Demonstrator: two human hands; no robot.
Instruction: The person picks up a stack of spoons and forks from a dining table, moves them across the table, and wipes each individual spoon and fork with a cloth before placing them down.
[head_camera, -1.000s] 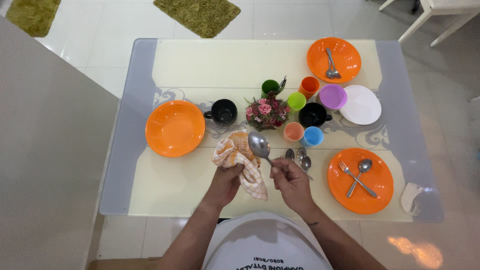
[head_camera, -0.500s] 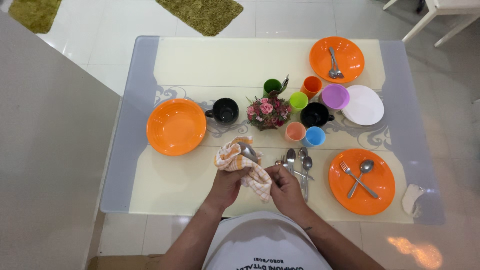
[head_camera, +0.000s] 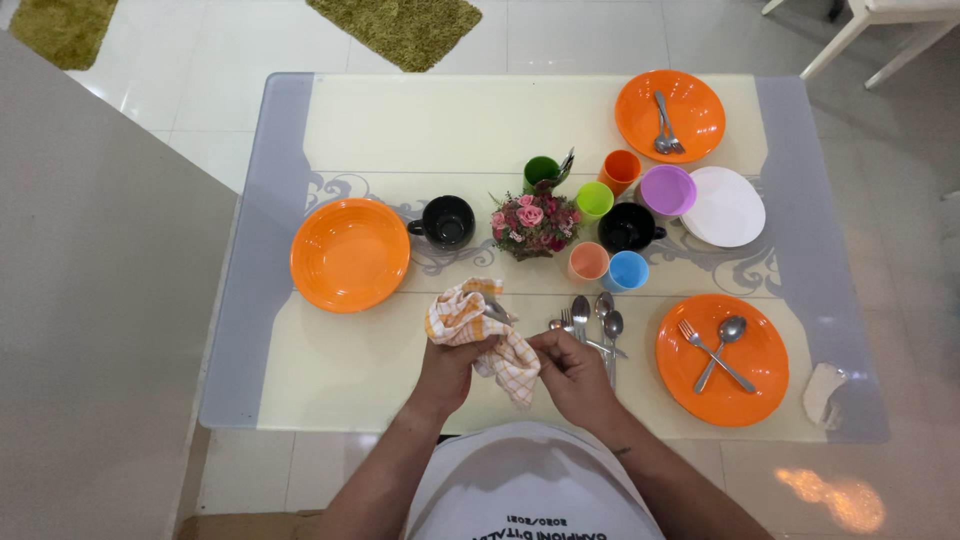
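Note:
My left hand (head_camera: 450, 368) grips an orange-and-white checked cloth (head_camera: 462, 318) bunched over the bowl of a metal spoon (head_camera: 497, 311); only a sliver of the bowl shows. My right hand (head_camera: 574, 372) pinches the spoon's handle just right of the cloth. Both hands are low over the near edge of the cream table (head_camera: 420, 130). Loose spoons and a fork (head_camera: 600, 318) lie on the table just beyond my right hand.
An empty orange plate (head_camera: 350, 255) sits at left; orange plates with cutlery sit at right (head_camera: 720, 360) and far right (head_camera: 670, 116). Around a flower pot (head_camera: 532, 224) stand black mugs (head_camera: 446, 222) and coloured cups. A white plate (head_camera: 722, 208) and a crumpled white cloth (head_camera: 822, 395) are at right.
The spoon came down from held up in the open into the cloth. My left hand has wrapped the cloth over its bowl, and both hands have drawn closer together.

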